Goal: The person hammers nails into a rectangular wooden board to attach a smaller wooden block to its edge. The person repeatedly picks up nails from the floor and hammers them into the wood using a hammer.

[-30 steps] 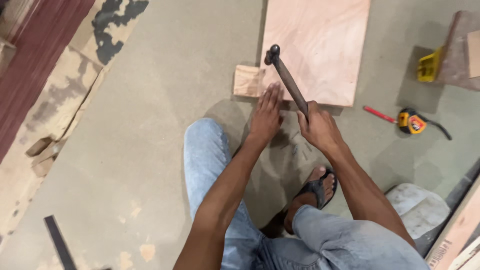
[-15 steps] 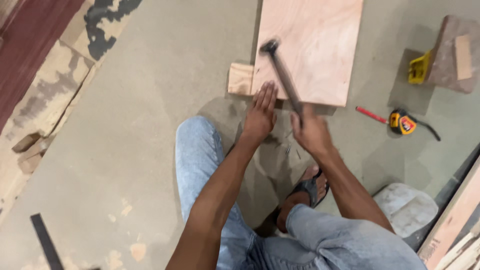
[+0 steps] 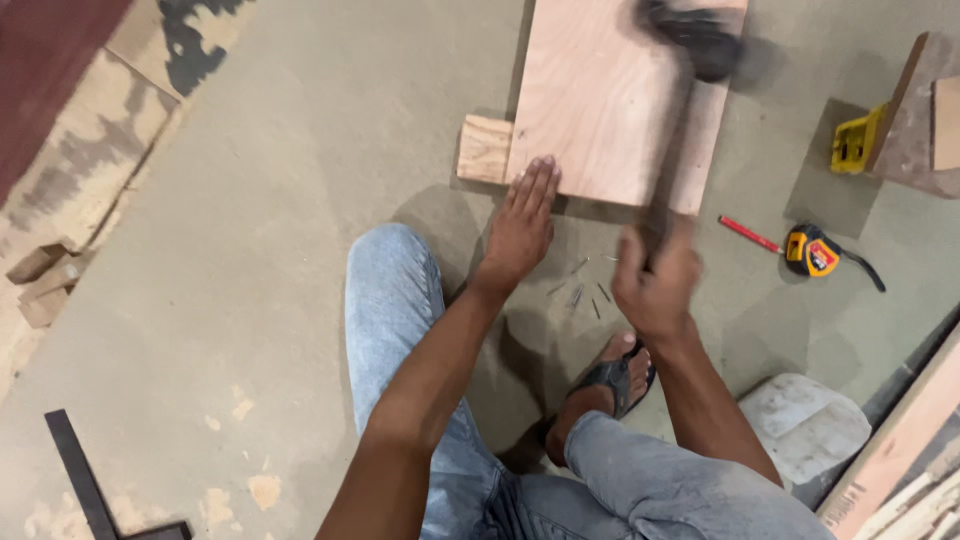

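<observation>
A pale plywood board [image 3: 600, 110] lies on the grey floor, its left edge resting on a small wood block [image 3: 484, 148]. My left hand [image 3: 522, 225] lies flat with its fingertips pressing the board's near edge. My right hand [image 3: 655, 280] grips the handle of a dark hammer [image 3: 700, 45], which is blurred in motion with its head over the board's far right corner. Several loose nails [image 3: 585, 290] lie on the floor between my hands.
A yellow tape measure [image 3: 815, 250] and a red pencil [image 3: 750, 234] lie right of the board. A yellow tool [image 3: 855, 145] leans on a wood piece [image 3: 925, 110] at far right. A black square [image 3: 85, 480] lies bottom left. My sandalled foot [image 3: 610, 385] sits below the nails.
The hammer head has swung from above the board's left edge to its far right corner. My right hand moved right and slightly toward me. My left hand stayed on the board's edge.
</observation>
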